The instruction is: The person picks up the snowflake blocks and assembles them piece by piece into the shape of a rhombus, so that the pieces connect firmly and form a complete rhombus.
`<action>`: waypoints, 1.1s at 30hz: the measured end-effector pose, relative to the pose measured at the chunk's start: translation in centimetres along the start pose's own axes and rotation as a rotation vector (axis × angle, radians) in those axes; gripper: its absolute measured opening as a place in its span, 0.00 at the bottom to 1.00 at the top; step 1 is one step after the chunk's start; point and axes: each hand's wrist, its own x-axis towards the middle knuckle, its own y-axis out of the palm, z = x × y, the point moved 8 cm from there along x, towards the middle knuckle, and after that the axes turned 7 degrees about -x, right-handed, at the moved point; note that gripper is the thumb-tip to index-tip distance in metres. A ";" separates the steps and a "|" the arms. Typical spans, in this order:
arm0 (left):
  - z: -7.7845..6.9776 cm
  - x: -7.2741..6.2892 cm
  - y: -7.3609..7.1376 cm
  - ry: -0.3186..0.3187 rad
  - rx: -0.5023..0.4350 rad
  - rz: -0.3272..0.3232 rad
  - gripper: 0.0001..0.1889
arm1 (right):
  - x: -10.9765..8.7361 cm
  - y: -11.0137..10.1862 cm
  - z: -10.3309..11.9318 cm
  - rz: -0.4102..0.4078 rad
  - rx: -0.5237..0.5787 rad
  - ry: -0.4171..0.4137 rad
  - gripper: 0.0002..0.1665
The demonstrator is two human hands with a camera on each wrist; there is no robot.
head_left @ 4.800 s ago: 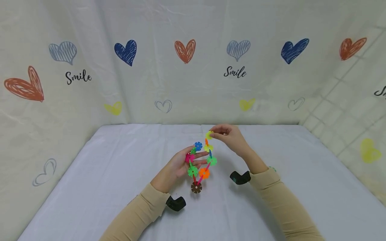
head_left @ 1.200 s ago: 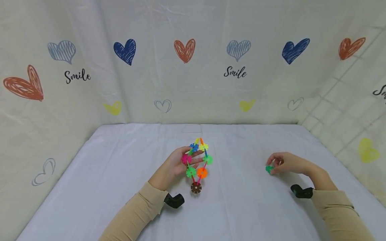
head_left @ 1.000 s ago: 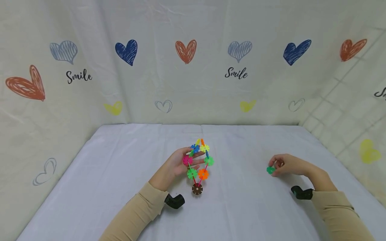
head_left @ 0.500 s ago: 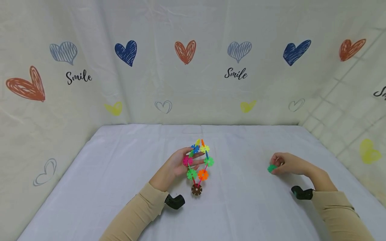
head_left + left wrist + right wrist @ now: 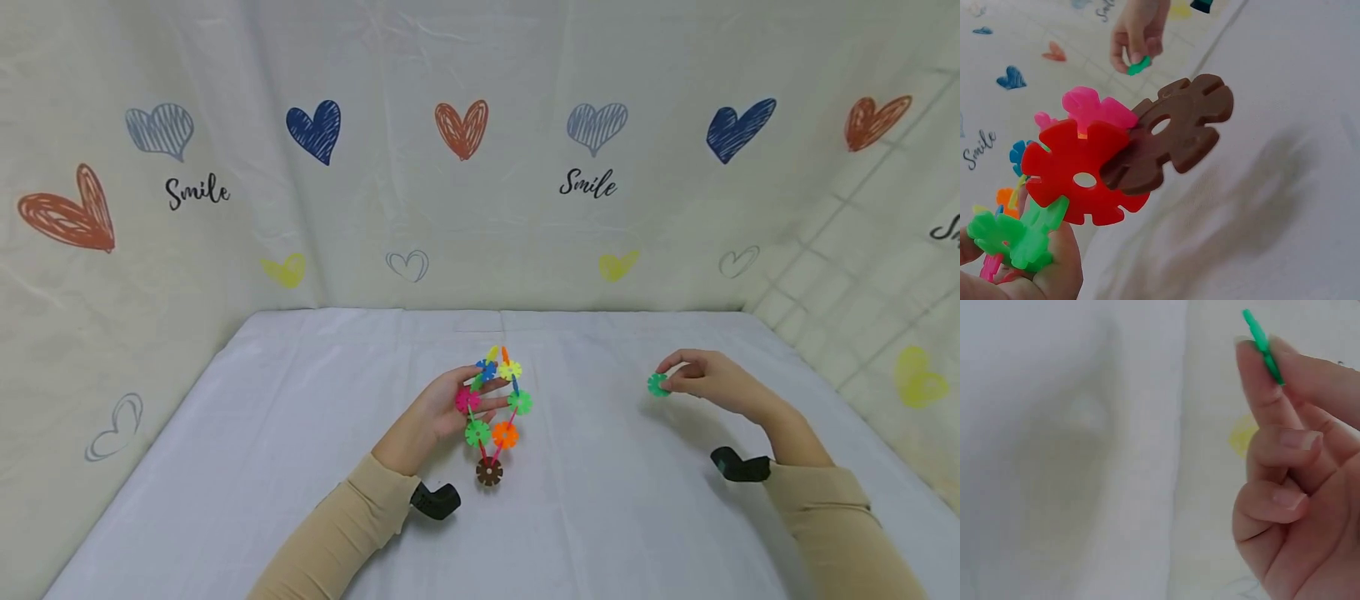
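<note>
My left hand (image 5: 438, 410) holds a chain of slotted plastic snowflake discs (image 5: 505, 435) by its left side, some fingers stretched behind it. The chain forms a loop of several colours, with a brown disc (image 5: 489, 472) at the bottom. Up top, a yellow disc (image 5: 492, 353) and an orange disc (image 5: 505, 355) stand edge-on, a small gap between them. In the left wrist view the brown disc (image 5: 1191, 128) slots into a red disc (image 5: 1066, 156). Off to the right, my right hand (image 5: 716, 383) pinches one loose green disc (image 5: 657, 384) above the table; the right wrist view shows this green disc (image 5: 1263, 347) edge-on between thumb and forefinger.
A white cloth covers the table (image 5: 337, 358). Behind it hangs a pale curtain (image 5: 510, 225) printed with hearts and "Smile". Black wrist mounts (image 5: 437, 502) stick out from both sleeves.
My right hand let go of the yellow disc at the chain's top, went right to the table and took the green disc. It has now lifted it. My left hand stays nearly still.
</note>
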 end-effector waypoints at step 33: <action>0.5 0.3 0.2 -0.028 0.003 0.028 0.21 | 9.8 6.9 11.2 -0.169 0.375 -0.026 0.20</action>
